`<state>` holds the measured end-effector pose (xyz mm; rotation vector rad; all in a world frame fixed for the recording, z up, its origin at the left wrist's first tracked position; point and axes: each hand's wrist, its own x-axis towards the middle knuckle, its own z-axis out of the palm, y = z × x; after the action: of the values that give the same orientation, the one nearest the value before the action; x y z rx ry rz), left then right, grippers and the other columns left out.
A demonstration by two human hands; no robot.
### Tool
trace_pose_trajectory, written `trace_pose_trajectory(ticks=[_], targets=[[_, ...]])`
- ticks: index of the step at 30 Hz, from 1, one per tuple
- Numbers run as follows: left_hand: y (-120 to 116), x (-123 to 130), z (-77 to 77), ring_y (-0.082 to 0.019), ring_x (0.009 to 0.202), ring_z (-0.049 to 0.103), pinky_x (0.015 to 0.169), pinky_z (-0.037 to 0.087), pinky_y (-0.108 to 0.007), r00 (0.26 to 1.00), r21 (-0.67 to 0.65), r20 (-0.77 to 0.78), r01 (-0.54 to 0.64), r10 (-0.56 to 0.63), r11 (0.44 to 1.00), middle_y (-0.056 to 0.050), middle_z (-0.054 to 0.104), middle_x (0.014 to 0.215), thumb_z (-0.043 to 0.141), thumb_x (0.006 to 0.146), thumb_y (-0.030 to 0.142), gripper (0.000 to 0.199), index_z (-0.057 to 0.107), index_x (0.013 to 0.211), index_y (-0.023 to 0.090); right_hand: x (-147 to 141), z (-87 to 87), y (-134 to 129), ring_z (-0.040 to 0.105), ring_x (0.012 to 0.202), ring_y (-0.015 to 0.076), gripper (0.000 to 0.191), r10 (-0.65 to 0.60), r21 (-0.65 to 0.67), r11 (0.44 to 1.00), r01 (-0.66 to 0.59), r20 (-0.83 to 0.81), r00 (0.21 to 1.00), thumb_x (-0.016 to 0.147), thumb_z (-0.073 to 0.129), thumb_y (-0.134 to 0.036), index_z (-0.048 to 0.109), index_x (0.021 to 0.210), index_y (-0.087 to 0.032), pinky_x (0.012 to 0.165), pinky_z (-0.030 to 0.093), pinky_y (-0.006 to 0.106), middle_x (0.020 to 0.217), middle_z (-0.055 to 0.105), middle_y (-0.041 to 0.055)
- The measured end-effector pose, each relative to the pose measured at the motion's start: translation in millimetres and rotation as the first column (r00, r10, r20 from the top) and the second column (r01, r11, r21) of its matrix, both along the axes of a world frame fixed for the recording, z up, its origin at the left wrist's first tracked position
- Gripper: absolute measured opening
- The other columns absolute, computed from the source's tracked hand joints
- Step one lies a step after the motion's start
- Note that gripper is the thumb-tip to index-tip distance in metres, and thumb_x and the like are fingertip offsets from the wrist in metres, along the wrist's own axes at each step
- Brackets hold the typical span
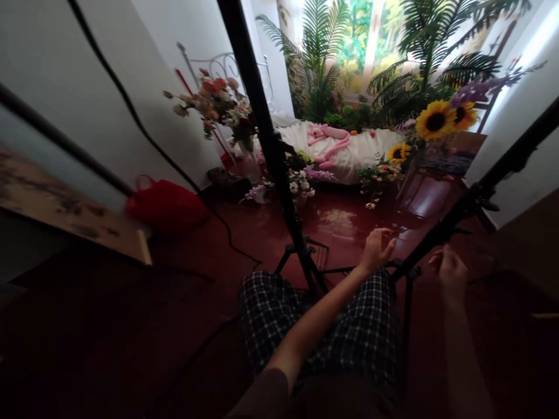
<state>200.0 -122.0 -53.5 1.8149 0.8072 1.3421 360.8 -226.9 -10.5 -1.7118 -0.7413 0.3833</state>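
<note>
My left hand (379, 250) reaches forward over my right knee, its thumb apart from the loosely bent fingers. Nothing shows in it. To its right, my right hand (453, 270) is held up in dim light with the fingers slightly curled and apart, and I see nothing in that one either. Between the two hands slants the black pole of a tripod stand (463, 209); whether the right fingers touch it I cannot tell, but they look apart from it. A second black tripod stand (279, 166) rises left of my left hand, in front of my knees.
Dark red glossy floor (336, 224) lies ahead. Beyond are a white-covered bed (371, 154) with a pink plush toy (329, 134), artificial sunflowers (437, 120), a flower bunch (218, 96) and palms (321, 52). At left are a red bag (163, 203), a painted panel (87, 209) and a black cable (131, 110).
</note>
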Motion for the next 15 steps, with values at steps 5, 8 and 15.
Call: trace_pose_trajectory(ticks=[5,8,15], targets=[[10.0,85.3,62.5,-0.018,0.101,0.065,0.09,0.052,-0.031,0.884,-0.043,0.232,0.426,-0.406,0.904,-0.013,0.065,0.121,0.044,0.098,0.051,0.048,0.052,0.132,0.018,54.6,28.5,0.4,0.069,0.092,0.0302,0.049,-0.218,0.181,0.965,0.191,0.141,0.966,0.084,0.048,-0.063,0.048,0.114,-0.024,0.065,0.057,0.043,0.115,0.066,0.0221],[4.1,121.2,69.8,-0.013,0.076,0.064,0.07,0.049,-0.025,0.866,-0.134,0.197,0.488,-0.459,0.863,-0.006,0.068,0.097,0.044,0.097,0.054,0.048,0.052,0.129,0.019,72.6,41.3,14.1,0.063,0.117,0.0321,0.065,-0.176,0.25,0.962,0.112,0.251,0.952,0.084,0.047,-0.068,0.045,0.125,-0.017,0.088,0.057,0.048,0.129,0.059,0.0256],[1.4,140.6,61.5,-0.013,0.063,0.058,0.061,0.038,-0.023,0.964,-0.188,0.132,0.253,-0.231,0.949,0.002,0.058,0.067,0.048,0.096,0.052,0.035,0.061,0.105,0.02,77.4,32.3,43.8,0.05,0.134,0.0322,0.073,-0.146,0.133,0.987,0.091,0.491,0.859,0.096,0.025,-0.069,0.048,0.137,-0.012,0.111,0.038,0.055,0.14,0.053,0.0253]])
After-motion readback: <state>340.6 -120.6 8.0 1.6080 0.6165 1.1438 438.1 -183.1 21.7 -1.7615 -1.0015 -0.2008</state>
